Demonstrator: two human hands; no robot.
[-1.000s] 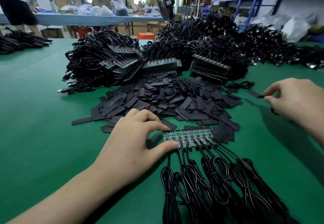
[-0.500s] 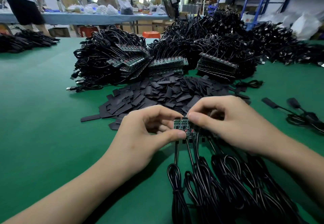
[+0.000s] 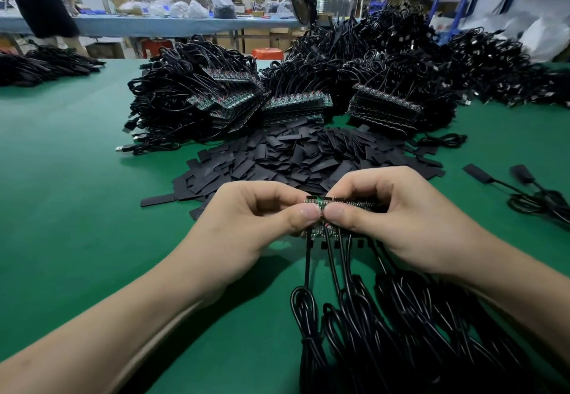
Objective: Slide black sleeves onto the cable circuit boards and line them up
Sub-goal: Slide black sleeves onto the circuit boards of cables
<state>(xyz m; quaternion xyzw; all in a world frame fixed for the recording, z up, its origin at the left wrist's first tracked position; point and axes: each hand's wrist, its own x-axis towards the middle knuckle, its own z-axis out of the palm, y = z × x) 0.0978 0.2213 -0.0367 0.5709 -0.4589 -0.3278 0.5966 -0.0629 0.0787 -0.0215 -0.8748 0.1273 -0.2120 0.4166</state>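
Thumb to thumb now, where half a second ago they stood apart: my left thumb [image 3: 305, 213] and right thumb [image 3: 336, 213] have drawn in until the tips touch. The row of circuit boards [image 3: 354, 204] has come up off the table [image 3: 77, 178], where it lay a second ago. My left hand [image 3: 246, 227] pinches the row's left end, thumb on the near face and forefinger curled behind. My right hand [image 3: 401, 218] pinches just beside it the same way and hides most of the rest. Neither hand holds a sleeve.

I judge that I am parting the end board from its neighbours, so the sleeving of this one has not begun. The next move calls for a small bend at the seam between my thumbs, with no tug on the solder joints. Then one hand must come free to fetch a sleeve.

The row's long axis runs left to right across me, about level. Its boards stand on edge, free ends up and away toward the pile of black sleeves [image 3: 308, 156] just beyond my knuckles, cable ends down. From there the cables [image 3: 307, 264] drop toward me into coiled bundles [image 3: 401, 332] on the table. Two sleeved pieces [image 3: 475, 173] lie well apart to my right, and stacks of unsleeved boards [image 3: 296, 104] sit behind the pile.
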